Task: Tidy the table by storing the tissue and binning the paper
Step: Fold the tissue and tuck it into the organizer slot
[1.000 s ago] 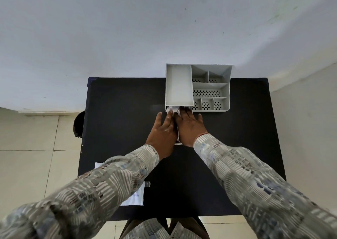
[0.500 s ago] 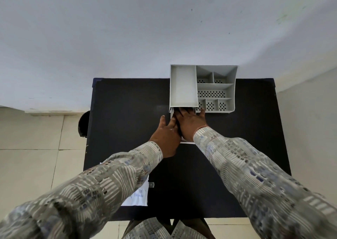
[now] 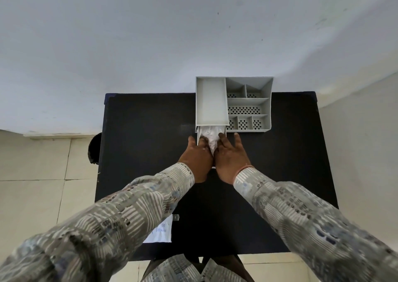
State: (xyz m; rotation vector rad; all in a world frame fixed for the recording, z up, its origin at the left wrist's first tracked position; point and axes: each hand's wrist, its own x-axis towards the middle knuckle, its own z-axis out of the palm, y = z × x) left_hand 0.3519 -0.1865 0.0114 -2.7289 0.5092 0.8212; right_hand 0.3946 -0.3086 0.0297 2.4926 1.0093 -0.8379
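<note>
A black worktop [image 3: 140, 152] is standing against a pale wall, carrying a grey plastic desk organiser [image 3: 233, 104] at its far edge. The organiser's large left compartment and its smaller perforated compartments on the right are showing nothing inside. Below the left compartment a drawer [image 3: 197, 136] is sitting pulled out towards the person, and the white tissue [image 3: 210, 135] is lying crumpled inside it. The left hand [image 3: 197, 156] and right hand [image 3: 231, 155] are resting side by side at the drawer's mouth, fingers [image 3: 238, 140] spread apart and pressing down on the tissue rather than gripping it. A white sheet of paper [image 3: 161, 232] is lying near the front edge of the worktop, partly hidden under the left sleeve [image 3: 120, 212].
</note>
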